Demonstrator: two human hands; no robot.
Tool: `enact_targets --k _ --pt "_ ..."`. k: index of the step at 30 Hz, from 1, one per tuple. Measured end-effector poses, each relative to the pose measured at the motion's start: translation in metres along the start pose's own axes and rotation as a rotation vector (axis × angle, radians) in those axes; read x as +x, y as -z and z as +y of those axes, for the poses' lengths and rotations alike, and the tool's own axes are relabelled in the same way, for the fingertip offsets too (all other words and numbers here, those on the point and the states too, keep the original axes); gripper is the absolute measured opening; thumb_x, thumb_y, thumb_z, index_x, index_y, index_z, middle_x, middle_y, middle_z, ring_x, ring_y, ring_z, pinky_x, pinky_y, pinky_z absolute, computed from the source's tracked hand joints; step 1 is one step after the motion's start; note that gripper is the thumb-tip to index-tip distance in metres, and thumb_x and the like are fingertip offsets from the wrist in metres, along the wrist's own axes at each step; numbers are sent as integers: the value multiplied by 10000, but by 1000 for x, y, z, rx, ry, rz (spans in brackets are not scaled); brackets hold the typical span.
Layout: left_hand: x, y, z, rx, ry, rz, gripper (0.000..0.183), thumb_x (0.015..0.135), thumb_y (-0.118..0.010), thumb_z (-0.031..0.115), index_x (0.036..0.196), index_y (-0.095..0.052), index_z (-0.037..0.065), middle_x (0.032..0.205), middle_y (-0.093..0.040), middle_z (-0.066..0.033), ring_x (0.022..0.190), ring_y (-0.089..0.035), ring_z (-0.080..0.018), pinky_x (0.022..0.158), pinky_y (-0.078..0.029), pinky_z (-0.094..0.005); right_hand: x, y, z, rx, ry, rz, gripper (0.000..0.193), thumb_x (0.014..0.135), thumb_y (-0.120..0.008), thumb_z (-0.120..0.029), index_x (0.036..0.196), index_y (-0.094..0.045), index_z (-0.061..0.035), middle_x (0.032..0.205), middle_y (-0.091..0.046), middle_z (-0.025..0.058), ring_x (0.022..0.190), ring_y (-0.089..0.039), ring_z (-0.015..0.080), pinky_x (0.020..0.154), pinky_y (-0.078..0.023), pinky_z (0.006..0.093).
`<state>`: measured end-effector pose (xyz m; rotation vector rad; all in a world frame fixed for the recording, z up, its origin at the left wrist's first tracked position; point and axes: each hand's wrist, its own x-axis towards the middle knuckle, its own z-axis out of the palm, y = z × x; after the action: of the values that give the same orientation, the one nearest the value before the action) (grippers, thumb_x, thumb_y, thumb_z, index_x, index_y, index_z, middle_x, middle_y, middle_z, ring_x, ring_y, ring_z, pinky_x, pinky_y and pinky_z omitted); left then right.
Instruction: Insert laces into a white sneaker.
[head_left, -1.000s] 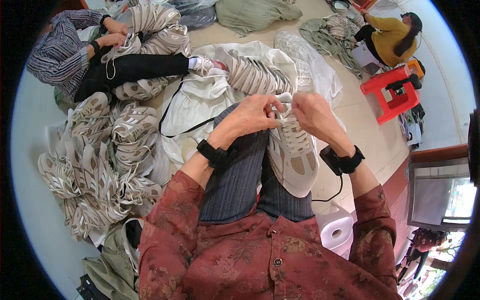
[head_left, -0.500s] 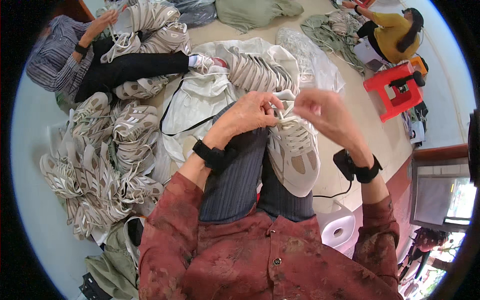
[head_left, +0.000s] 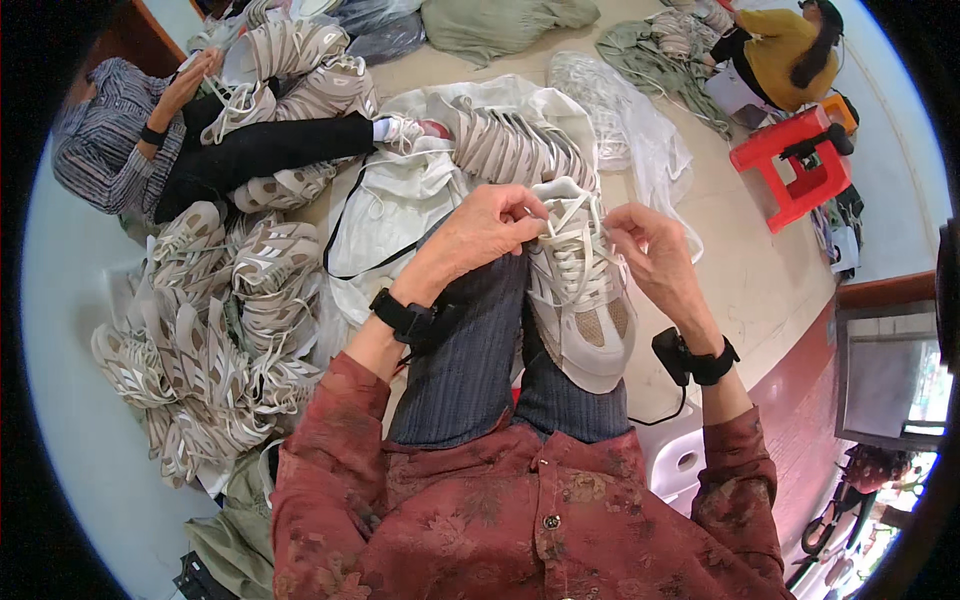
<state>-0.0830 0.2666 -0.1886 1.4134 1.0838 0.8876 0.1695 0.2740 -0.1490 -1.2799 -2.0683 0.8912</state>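
Note:
A beige and white sneaker rests on my lap, its toe toward me. Cream shoelaces cross its tongue, and a loose strand hangs down over the rows. My left hand is closed at the upper left eyelets, pinching a shoelace between thumb and fingertips. At the shoe's upper right edge, my right hand is also closed, its bent fingertips on a lace by the collar. The fingers partly hide the lace ends and top eyelets.
Piled sneakers lie at my left. Ahead, a row of sneakers lies on a white sack. A co-worker sits at the far left, another person at the far right near a red stool.
My right hand, blurred above the shoe's collar before, has come down to the right edge of the laces. A loose lace strand now hangs over the lacing. My left hand stays about where it was.

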Motion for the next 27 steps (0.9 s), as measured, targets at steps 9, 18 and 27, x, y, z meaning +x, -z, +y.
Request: enact_targets --k 9,18,27 --pt "-13 -21 16 164 28 3 328 879 -686 284 817 -683 -38 611 -589 -60 587 -573 -129 550 -458 -320 -12 -11 -11 24 128 -23 126 845 -666 -10 968 -668 14 806 -605 109 740 -604 210 672 -491 334" --pt "-28 -59 25 431 4 -42 329 795 -731 277 806 -662 -44 644 -629 -151 576 -609 -245 582 -486 -363 -12 -22 -5 -255 310 113 133 825 -653 17 953 -637 -19 850 -578 112 759 -589 278 705 -451 362" --pt "-26 -62 19 513 -86 134 278 808 -670 205 755 -637 -66 632 -605 -204 585 -630 -309 586 -482 -409 -11 -22 -4 -341 346 93 77 858 -584 -33 927 -619 -35 916 -594 120 863 -592 320 784 -423 410"
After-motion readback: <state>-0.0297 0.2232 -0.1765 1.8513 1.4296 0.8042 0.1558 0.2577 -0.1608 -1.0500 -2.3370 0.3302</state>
